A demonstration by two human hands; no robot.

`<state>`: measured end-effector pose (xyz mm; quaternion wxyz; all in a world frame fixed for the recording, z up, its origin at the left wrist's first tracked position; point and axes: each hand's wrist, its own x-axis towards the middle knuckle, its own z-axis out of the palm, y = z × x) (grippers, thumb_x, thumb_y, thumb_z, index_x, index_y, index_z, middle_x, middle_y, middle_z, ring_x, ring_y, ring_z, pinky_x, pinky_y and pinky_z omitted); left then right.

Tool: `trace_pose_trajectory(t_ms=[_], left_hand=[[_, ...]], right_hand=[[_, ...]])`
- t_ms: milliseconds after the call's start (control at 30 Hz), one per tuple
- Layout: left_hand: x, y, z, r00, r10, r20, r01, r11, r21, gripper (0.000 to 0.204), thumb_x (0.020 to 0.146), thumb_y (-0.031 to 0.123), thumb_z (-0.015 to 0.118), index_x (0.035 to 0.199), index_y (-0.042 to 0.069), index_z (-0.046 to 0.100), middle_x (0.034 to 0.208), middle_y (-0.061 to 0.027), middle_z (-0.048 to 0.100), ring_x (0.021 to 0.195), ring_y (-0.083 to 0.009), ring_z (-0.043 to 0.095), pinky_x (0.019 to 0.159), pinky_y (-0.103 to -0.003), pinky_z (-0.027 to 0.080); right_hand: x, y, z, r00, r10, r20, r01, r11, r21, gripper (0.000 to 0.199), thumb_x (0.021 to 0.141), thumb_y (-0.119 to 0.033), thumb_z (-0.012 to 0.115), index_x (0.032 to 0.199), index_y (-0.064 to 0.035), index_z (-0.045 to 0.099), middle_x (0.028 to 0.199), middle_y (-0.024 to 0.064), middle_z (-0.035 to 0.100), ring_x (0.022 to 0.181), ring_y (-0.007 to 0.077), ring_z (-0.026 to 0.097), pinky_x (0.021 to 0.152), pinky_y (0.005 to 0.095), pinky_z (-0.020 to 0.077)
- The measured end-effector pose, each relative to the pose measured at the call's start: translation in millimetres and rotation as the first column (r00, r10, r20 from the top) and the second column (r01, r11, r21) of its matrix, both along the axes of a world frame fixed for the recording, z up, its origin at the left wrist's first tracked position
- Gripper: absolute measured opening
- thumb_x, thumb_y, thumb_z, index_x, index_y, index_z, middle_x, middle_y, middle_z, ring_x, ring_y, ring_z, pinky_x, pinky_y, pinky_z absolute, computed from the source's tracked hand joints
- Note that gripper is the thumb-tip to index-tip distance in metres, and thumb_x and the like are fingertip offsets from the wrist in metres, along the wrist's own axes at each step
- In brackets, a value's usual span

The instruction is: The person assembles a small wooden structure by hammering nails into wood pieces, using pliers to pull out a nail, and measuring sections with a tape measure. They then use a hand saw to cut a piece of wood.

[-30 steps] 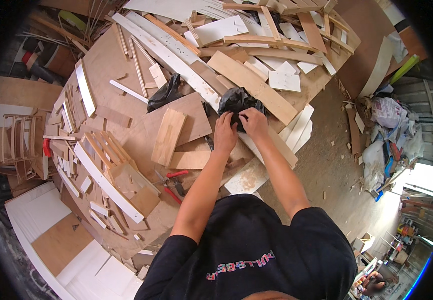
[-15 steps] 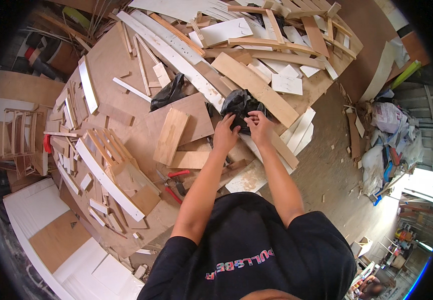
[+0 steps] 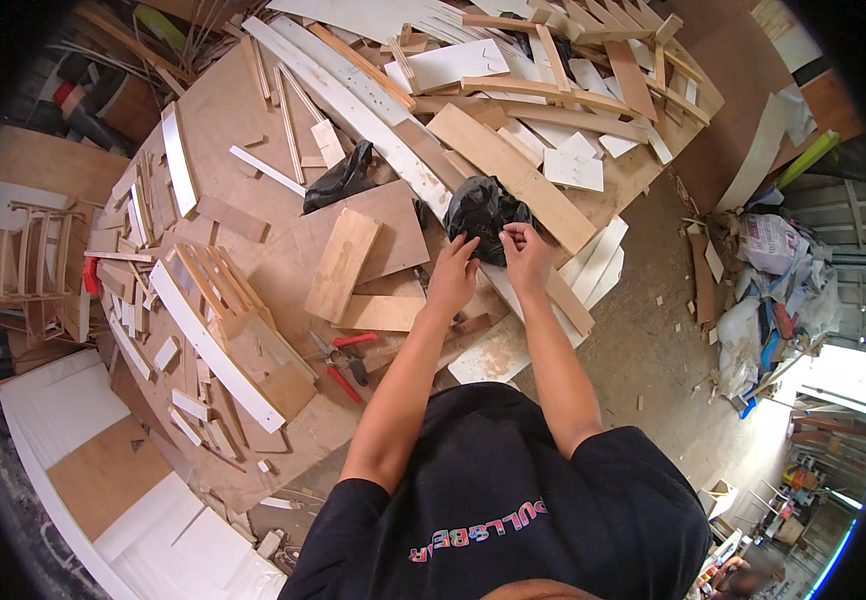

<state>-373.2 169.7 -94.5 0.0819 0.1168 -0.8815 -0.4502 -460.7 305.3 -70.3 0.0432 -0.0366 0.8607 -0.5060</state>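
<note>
A crumpled black plastic bag point(image 3: 483, 207) lies on the wooden boards in front of me, its top bunched up. My right hand point(image 3: 527, 262) pinches the bag's near right edge between thumb and fingers. At the near left edge, my left hand point(image 3: 453, 277) touches the plastic with its fingers stretched and the thumb apart. What is inside the bag cannot be made out. Left of my forearm lie red-handled pliers point(image 3: 345, 362). A thick wood block point(image 3: 343, 265) rests on a flat brown board point(image 3: 393, 225) beside the bag.
A second black plastic bag point(image 3: 341, 180) lies farther left. Long white strips point(image 3: 353, 110) cross the table, and scrap wood point(image 3: 573, 95) is heaped at the far side. A slatted wooden piece point(image 3: 218, 290) sits at left. Plastic sacks point(image 3: 773, 260) are piled at far right.
Both hands have drawn slightly back toward me along the bag's near edge, and more of its bunched top shows. The right fingers have closed into a tighter pinch.
</note>
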Motion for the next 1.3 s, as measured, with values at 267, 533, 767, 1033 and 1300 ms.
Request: trace_pose_trajectory(t_ms=[267,533,767,1033,1300], left_hand=[[2,6,4,0.994,-0.054,0.097,0.075,0.971,-0.229,0.054,0.089,0.011,0.069,0.141,0.013,0.059,0.151,-0.0207,0.048,0.131,-0.0398,0.05,0.11,-0.046,0.045],[17,7,-2,0.997,-0.026,0.072,0.041,0.975,-0.217,0.052,0.084,0.002,0.064,0.135,0.012,0.061,0.152,-0.018,0.049,0.133,-0.0367,0.051,0.107,-0.043,0.048],[17,8,7,0.992,-0.032,0.119,0.054,0.981,-0.186,0.051,0.084,0.003,0.065,0.134,0.012,0.06,0.154,-0.0178,0.047,0.133,-0.037,0.05,0.107,-0.044,0.048],[13,8,10,0.989,-0.055,0.138,0.079,0.982,-0.169,0.053,0.083,0.006,0.069,0.135,0.01,0.059,0.153,-0.0211,0.048,0.133,-0.0402,0.05,0.109,-0.045,0.046],[41,8,53,0.976,0.208,-0.059,-0.168,0.901,0.399,0.045,0.094,0.004,0.066,0.138,0.007,0.058,0.147,-0.0218,0.054,0.119,-0.037,0.063,0.093,-0.039,0.056]], right_hand=[[-18,-5,-6,0.947,0.31,-0.079,-0.254,0.879,0.403,0.021,0.087,-0.02,0.075,0.105,-0.0109,0.075,0.099,0.0088,0.071,0.094,0.0312,0.07,0.081,0.043,0.0562],[-20,-13,-16,0.945,0.278,-0.174,-0.181,0.884,0.432,0.022,0.084,-0.026,0.077,0.1,-0.0107,0.077,0.099,0.0073,0.073,0.093,0.0308,0.071,0.081,0.0415,0.057],[-22,-4,-22,0.97,0.202,-0.137,-0.182,0.972,0.15,0.02,0.086,-0.025,0.079,0.098,-0.0098,0.08,0.091,0.0079,0.077,0.075,0.0224,0.072,0.07,0.0333,0.0563],[-20,-1,-25,0.997,-0.011,0.079,0.024,0.986,-0.162,0.022,0.092,-0.022,0.076,0.108,-0.0083,0.081,0.089,0.0042,0.078,0.072,0.0077,0.067,0.062,0.0244,0.0523],[24,-12,29,0.966,0.166,0.197,-0.088,0.931,-0.353,0.023,0.093,-0.021,0.074,0.105,-0.0021,0.079,0.093,0.0072,0.079,0.077,0.0112,0.07,0.071,0.0275,0.0545]])
